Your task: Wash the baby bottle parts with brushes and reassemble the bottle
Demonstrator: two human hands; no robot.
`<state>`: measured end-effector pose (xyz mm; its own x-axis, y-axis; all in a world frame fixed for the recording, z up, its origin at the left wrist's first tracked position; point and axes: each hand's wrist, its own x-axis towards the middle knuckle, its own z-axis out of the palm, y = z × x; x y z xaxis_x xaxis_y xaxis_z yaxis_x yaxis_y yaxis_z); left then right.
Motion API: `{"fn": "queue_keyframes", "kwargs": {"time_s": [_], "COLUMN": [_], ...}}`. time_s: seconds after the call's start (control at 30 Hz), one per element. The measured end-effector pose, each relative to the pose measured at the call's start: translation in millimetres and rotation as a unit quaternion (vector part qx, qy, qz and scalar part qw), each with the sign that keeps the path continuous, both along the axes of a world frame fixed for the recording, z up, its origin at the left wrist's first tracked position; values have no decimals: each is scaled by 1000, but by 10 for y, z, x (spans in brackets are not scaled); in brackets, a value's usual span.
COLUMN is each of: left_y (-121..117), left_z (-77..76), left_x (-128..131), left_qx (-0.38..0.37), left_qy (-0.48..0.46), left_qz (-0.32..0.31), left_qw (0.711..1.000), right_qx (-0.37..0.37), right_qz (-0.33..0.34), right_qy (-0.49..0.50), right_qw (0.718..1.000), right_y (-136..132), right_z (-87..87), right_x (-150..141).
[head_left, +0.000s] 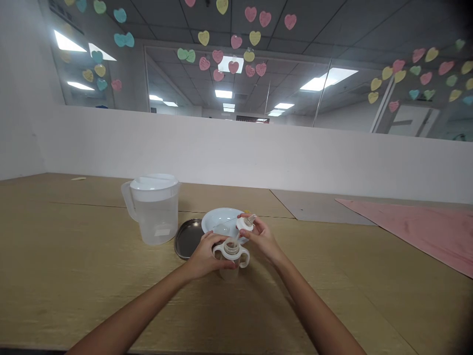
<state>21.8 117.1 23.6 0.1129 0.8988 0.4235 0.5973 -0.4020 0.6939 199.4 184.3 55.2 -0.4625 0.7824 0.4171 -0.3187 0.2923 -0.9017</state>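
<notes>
My left hand (207,256) is wrapped around a clear baby bottle (231,272) with white side handles. The bottle stands upright on the table, and its threaded mouth is uncovered. Just above and to the right of that mouth, my right hand (261,236) grips the bottle's white nipple cap (244,224) by its collar. The clear nipple points up to the right, and a thin straw seems to hang below the collar. Cap and bottle are apart.
Behind my hands sits a white bowl (212,217) with a clear dome-shaped piece in it. A dark metal tray (181,246) lies beside the bowl. To the left stands a lidded plastic pitcher (157,217) of water. A pink mat (414,227) covers the right side.
</notes>
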Motion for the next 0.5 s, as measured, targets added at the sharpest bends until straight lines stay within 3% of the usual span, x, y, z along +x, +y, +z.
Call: {"fn": "queue_keyframes", "kwargs": {"time_s": [0.17,0.33,0.5], "left_y": [-9,1,8], "left_z": [9,2,-5], "left_x": [7,2,4], "left_qx": [6,14,10], "left_qy": [5,9,3], "left_qz": [-1,4,4], "left_qw": [1000,1000,1000], "right_qx": [-75,-137,-170], "right_qz": [6,-12,-72], "right_qy": [96,213,290], "right_qw": [993,967,939], "right_y": [-4,74,174], "right_z": [67,84,59], "right_x": [42,78,84]}}
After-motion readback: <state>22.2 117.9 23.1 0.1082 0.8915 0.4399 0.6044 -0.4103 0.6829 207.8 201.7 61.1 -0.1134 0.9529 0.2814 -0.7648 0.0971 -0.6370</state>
